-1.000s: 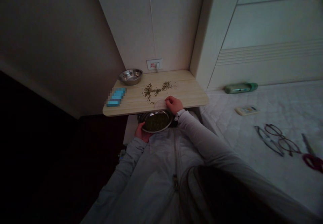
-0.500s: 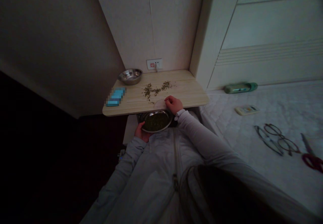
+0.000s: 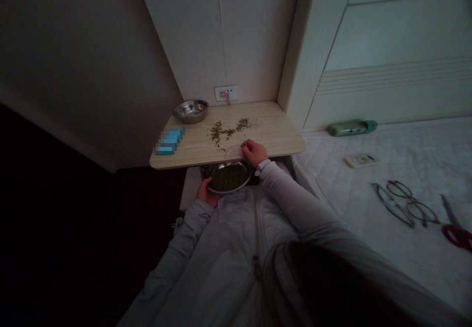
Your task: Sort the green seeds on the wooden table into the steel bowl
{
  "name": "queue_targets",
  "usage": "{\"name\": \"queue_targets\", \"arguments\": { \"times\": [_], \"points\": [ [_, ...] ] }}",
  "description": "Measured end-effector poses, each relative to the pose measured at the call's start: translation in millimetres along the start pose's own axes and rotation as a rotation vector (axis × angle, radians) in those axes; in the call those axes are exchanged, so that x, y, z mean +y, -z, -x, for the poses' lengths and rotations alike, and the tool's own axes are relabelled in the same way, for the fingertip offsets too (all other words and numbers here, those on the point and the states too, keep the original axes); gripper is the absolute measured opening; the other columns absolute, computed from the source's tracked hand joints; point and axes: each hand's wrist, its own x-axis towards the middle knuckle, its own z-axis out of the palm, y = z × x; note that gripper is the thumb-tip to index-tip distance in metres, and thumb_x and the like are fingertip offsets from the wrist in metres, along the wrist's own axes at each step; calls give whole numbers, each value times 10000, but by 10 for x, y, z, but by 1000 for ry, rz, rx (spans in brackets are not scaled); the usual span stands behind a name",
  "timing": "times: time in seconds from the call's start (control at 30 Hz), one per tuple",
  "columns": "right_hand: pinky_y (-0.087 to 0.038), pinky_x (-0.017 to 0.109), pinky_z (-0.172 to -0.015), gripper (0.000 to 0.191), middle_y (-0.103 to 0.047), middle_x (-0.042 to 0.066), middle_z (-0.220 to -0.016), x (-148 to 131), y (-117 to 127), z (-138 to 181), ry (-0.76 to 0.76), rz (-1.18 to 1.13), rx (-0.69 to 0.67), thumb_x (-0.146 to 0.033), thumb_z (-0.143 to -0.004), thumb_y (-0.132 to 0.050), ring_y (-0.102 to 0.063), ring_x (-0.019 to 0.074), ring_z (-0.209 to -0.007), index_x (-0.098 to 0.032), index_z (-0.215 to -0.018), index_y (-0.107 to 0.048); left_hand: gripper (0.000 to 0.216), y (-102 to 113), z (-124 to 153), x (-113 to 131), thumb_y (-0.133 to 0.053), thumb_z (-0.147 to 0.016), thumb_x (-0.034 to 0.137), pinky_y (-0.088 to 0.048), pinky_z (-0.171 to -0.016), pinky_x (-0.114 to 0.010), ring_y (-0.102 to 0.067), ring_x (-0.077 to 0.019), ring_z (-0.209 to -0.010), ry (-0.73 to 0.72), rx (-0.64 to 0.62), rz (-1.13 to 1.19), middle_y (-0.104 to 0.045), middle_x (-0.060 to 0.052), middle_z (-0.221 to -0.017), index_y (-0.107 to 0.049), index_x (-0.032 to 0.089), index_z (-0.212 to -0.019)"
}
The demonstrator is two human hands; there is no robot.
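My left hand [image 3: 209, 193] grips the rim of a metal bowl [image 3: 244, 183], thumb on top and fingers beneath. Dark green bits [image 3: 229, 177] fill the bowl, which is tilted just below the front edge of a small wooden tabletop [image 3: 199, 146]. Over that edge, my right hand [image 3: 255, 153] is closed in a pinch on a thin, pale, translucent disc [image 3: 233, 151] lying close to the wood; its exact kind cannot be made out. Beyond the disc, small greenish-brown bits [image 3: 229, 133] are scattered across the tabletop.
A second metal bowl [image 3: 191, 111] stands at the back left, behind a pixelated blue item [image 3: 170, 140]. A wall socket [image 3: 226, 93] is above the table. On the bed [image 3: 332, 194] lie a green object [image 3: 352, 128], a remote control [image 3: 361, 160], glasses [image 3: 412, 203] and scissors [image 3: 456, 233].
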Motion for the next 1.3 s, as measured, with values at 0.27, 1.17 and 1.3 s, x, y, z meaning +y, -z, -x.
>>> {"name": "queue_targets", "arguments": {
  "times": [0.27, 1.17, 1.3],
  "points": [
    [-306, 217, -517, 217, -531, -32, -580, -5, 3, 11, 14, 17, 9, -299, -674, -386, -452, 102, -541, -207, -785, -547, 313, -11, 10, -1, -413, -682, 225, -416, -769, -405, -513, -230, -923, -3, 10, -1, -630, -70, -804, -523, 135, -961],
    [-308, 223, -533, 230, -541, -24, -597, -9, -3, 51, 20, 65, 12, -301, -682, -378, -470, 115, -573, -209, -812, -544, 286, 4, -6, -2, -408, -684, 237, -401, -791, -411, -518, -223, -919, -7, -14, -27, -634, -65, -802, -546, 147, -917],
    [-309, 224, -533, 231, -544, -21, -612, -9, -3, 51, 17, 67, 13, -306, -681, -380, -473, 117, -580, -210, -813, -543, 299, 14, -12, -1, -414, -680, 233, -405, -788, -406, -521, -222, -914, 4, -19, -10, -634, -66, -810, -537, 150, -940]
  ]
}}
